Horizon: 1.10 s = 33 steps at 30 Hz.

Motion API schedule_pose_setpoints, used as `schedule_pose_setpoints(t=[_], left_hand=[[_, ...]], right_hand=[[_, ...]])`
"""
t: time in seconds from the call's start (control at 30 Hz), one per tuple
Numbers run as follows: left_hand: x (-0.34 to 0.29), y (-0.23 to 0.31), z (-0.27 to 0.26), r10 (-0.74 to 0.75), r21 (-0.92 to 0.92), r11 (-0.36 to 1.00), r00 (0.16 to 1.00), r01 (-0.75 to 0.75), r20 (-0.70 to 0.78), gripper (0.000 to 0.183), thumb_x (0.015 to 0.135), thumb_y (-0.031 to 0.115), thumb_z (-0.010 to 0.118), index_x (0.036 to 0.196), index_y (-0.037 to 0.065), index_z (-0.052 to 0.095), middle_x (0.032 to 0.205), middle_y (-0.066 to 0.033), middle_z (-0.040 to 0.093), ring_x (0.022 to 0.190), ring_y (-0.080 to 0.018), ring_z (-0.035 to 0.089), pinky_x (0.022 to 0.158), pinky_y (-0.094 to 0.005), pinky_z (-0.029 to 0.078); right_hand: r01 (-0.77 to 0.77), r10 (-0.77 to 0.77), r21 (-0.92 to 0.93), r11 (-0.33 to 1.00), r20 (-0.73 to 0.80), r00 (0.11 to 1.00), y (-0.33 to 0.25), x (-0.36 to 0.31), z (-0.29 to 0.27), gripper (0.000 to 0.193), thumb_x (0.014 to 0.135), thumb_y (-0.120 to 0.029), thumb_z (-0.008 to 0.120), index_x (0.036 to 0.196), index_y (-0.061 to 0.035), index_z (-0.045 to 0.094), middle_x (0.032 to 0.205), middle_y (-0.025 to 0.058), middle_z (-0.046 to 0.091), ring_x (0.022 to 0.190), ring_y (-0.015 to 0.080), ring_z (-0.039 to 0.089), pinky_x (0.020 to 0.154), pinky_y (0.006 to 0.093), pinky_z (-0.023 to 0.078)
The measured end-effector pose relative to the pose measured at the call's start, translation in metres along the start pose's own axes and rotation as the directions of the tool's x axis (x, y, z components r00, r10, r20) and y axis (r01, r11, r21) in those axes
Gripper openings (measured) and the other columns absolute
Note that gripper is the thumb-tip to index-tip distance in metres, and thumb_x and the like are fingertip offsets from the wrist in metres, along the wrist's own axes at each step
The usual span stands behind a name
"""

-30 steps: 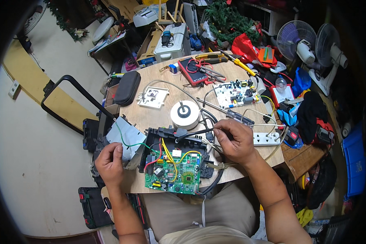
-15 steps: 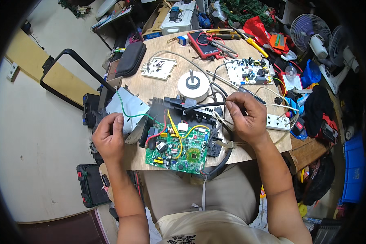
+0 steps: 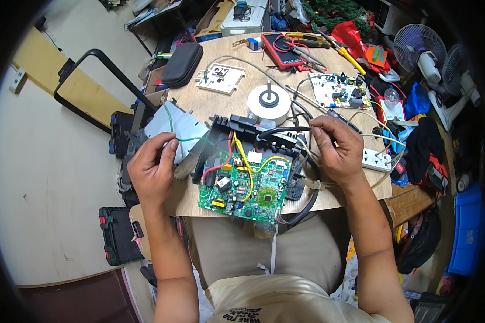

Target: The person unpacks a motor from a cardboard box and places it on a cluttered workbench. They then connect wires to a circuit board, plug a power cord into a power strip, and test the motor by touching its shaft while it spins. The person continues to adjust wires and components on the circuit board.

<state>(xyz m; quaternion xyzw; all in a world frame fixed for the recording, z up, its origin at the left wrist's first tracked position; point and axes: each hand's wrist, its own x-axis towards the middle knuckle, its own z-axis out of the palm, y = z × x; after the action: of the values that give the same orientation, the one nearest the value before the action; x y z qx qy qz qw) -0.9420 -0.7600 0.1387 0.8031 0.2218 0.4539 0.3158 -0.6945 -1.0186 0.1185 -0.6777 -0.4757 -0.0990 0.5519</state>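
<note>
My left hand [image 3: 155, 168] pinches a thin green wire [image 3: 193, 140] between thumb and forefinger. One length of that wire rises past the fingertips over a grey metal plate [image 3: 172, 125], and the other runs right toward a green circuit board [image 3: 260, 184]. Red and yellow wires loop over the board, which sits at the table's near edge against a black plastic housing [image 3: 216, 133]. My right hand [image 3: 339, 151] holds the end of a black cable [image 3: 282, 130] between thumb and fingertips, above the housing's right side. The other fingers of both hands are curled in.
Behind the housing stands a white round motor [image 3: 268, 107] with an upright shaft. Farther back lie a white panel [image 3: 221, 78], a black case [image 3: 182, 64], a red multimeter [image 3: 282, 52] and a second circuit board [image 3: 337, 97]. A white power strip [image 3: 376, 160] is beside my right hand.
The whole view has shifted a little, so the table's things appear farther right. My left hand has moved slightly away from me with the green wire. My right hand still holds the black cable.
</note>
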Motion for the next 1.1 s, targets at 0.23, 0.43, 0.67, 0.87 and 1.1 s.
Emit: schedule_pose_setpoints(t=[0.23,0.43,0.67,0.87,1.1], left_hand=[[-0.001,-0.001,-0.003,-0.048,-0.007,0.999,0.998,0.048,0.028,0.016,0.092,0.014,0.081,0.090,-0.001,0.075,0.073,-0.0020,0.066,0.065,-0.0063,0.055,0.059,-0.0244,0.043],[-0.002,-0.001,-0.005,-0.062,-0.011,0.998,0.997,0.063,0.040,0.018,0.090,0.014,0.083,0.086,-0.001,0.073,0.071,-0.0012,0.064,0.061,-0.0057,0.052,0.056,-0.0253,0.041],[0.001,0.002,-0.006,-0.029,0.042,0.999,0.996,0.025,0.085,0.018,0.092,0.013,0.081,0.087,-0.001,0.072,0.074,0.0013,0.064,0.064,-0.0050,0.051,0.058,-0.0237,0.039],[0.001,0.003,-0.005,-0.028,0.078,0.997,0.996,0.021,0.088,0.020,0.094,0.014,0.081,0.086,-0.002,0.071,0.074,0.0028,0.064,0.066,-0.0041,0.050,0.058,-0.0229,0.039],[0.002,0.002,-0.003,-0.039,0.075,0.997,0.998,0.036,0.041,0.022,0.084,0.013,0.085,0.077,0.000,0.068,0.065,-0.0015,0.058,0.057,-0.0073,0.046,0.053,-0.0273,0.036]], right_hand=[[0.004,-0.003,0.021,1.000,-0.029,1.000,0.008,-0.002,0.005,0.011,0.097,-0.005,0.072,0.107,-0.0012,0.075,0.085,0.0042,0.070,0.071,0.0082,0.059,0.065,0.0241,0.047],[0.018,-0.017,0.036,0.999,-0.028,0.999,0.012,-0.003,0.006,0.011,0.098,-0.007,0.072,0.108,-0.0008,0.075,0.084,0.0021,0.068,0.070,0.0058,0.055,0.064,0.0225,0.045],[-0.001,0.001,0.030,1.000,-0.015,1.000,0.010,-0.003,0.006,0.012,0.099,-0.008,0.072,0.107,0.0003,0.075,0.088,0.0025,0.069,0.074,0.0064,0.058,0.068,0.0220,0.046],[0.056,-0.055,0.023,0.998,-0.039,0.998,0.011,-0.001,0.006,0.012,0.099,-0.008,0.073,0.106,0.0006,0.075,0.088,0.0024,0.070,0.075,0.0068,0.058,0.068,0.0222,0.047],[0.008,-0.007,0.032,0.999,-0.026,1.000,0.010,-0.003,0.003,0.012,0.099,-0.009,0.073,0.106,0.0005,0.074,0.087,0.0022,0.069,0.073,0.0065,0.057,0.066,0.0224,0.046]])
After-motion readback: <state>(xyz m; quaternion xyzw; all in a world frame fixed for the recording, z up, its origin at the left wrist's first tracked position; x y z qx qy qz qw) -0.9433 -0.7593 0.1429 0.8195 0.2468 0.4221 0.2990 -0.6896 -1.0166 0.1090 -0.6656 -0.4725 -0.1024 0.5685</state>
